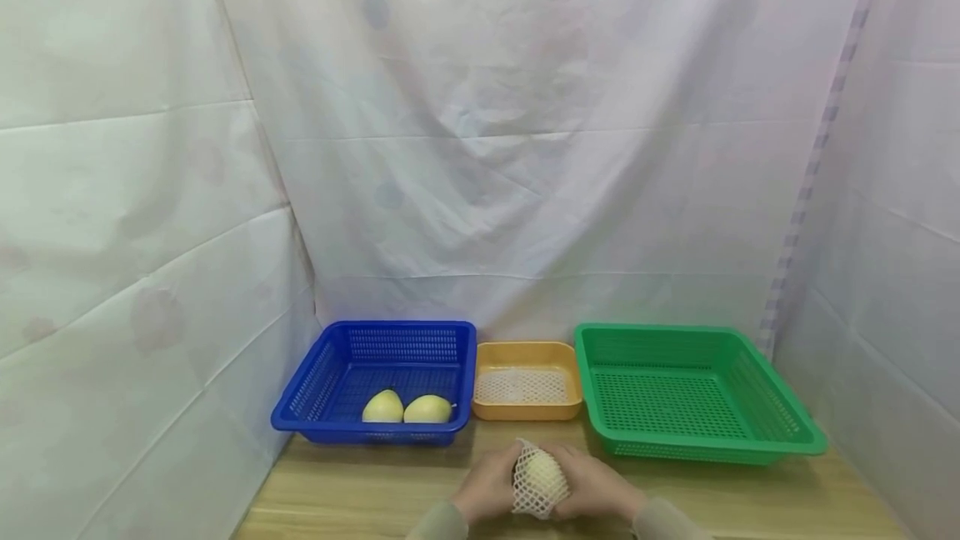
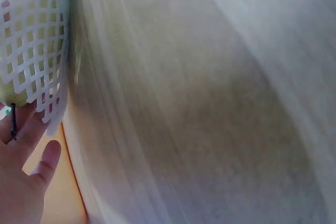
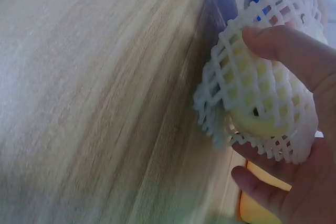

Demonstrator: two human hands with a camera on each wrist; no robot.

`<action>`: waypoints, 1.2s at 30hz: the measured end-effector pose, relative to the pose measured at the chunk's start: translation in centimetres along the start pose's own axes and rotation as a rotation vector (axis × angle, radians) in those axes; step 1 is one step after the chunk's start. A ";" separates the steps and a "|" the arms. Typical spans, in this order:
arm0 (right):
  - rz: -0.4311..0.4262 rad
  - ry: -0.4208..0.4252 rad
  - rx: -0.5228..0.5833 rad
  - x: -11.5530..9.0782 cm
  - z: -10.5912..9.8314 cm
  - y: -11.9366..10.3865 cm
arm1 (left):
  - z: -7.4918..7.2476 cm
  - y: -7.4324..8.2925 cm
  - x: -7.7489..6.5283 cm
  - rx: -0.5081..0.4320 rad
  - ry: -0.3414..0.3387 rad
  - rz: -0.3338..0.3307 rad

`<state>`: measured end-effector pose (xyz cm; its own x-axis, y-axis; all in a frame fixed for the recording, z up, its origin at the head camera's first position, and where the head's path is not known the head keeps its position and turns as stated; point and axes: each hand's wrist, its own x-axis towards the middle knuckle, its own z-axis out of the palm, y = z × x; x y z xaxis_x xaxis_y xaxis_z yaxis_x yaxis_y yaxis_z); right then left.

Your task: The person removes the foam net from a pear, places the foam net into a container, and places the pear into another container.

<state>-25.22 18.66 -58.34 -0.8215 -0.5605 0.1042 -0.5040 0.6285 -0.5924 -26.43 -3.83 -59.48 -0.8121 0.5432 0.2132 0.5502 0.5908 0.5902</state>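
A pale yellow-green pear (image 1: 545, 473) sits inside a white foam net sleeve (image 1: 529, 502), low over the front of the table between both hands. My left hand (image 1: 489, 486) holds it from the left; in the left wrist view, the dark stem (image 2: 13, 121) sticks out of the sleeve beside the fingers. My right hand (image 1: 592, 482) grips the sleeved pear from the right. In the right wrist view, its thumb (image 3: 278, 45) presses on the net and other fingers lie underneath. The net's loose edge flares past the pear's dark-spotted end.
A blue basket (image 1: 300, 407) on the left holds two bare pears (image 1: 427, 409). A small orange tray (image 1: 527, 412) at the centre contains white foam nets (image 1: 521, 386). On the right stands a green basket (image 1: 712, 444). White cloth (image 1: 480, 190) hangs behind and at both sides.
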 end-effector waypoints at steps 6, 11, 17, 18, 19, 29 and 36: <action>-0.048 0.018 -0.020 -0.1 -0.6 0.2 | -0.1 -0.3 0.2 -0.014 0.019 0.046; -0.064 0.018 -0.014 0.3 -1.2 -0.1 | -0.6 -0.4 0.2 0.018 0.064 0.088; -0.060 -0.002 -0.021 0.4 -1.5 -0.4 | -0.8 -0.4 0.0 0.033 0.077 0.110; -0.068 -0.001 -0.019 0.4 -1.4 -0.4 | -0.8 -0.5 -0.1 0.035 0.081 0.112; -0.075 -0.003 -0.014 0.4 -1.4 -0.4 | -0.8 -0.6 -0.2 0.032 0.086 0.118; -0.108 -0.025 -0.027 0.3 -1.0 -0.3 | -0.7 -0.9 -1.2 0.031 0.138 0.175; -0.064 -0.053 -0.037 0.2 -1.0 -0.3 | -0.8 -0.8 -1.4 0.025 0.109 0.143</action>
<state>-25.52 18.88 -57.36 -0.7725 -0.6275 0.0974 -0.5652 0.6095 -0.5559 -25.87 -5.51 -59.62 -0.7405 0.5560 0.3775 0.6653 0.5274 0.5284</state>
